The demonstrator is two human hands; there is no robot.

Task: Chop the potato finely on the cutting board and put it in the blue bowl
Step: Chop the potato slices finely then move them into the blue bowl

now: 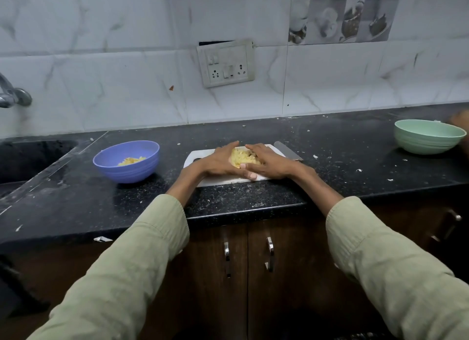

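Item: chopped potato (242, 157), a yellow heap on the white cutting board (223, 178), gathered between your two hands.

Your left hand (218, 162) and right hand (270, 162) lay cupped against either side of the heap, fingers curved in around it and fingertips nearly meeting at the far side; the thumbs met at the near edge. Whether the heap was already lifted off the board could not be told.

Item: blue bowl (126, 161), on the black counter (253, 200) left of the board, apart from it, holding a small portion of potato already.

Item: knife (288, 150), lying at the board's far right corner, just beside your right hand.

Item: green bowl (429, 136), well apart at the right.

Risk, as judged: fine pieces could have slipped through gaps between your fingers and dropped on the counter during the carry across to the bowl. A loose cup would have caused that. Your right wrist also sat close to the blade.
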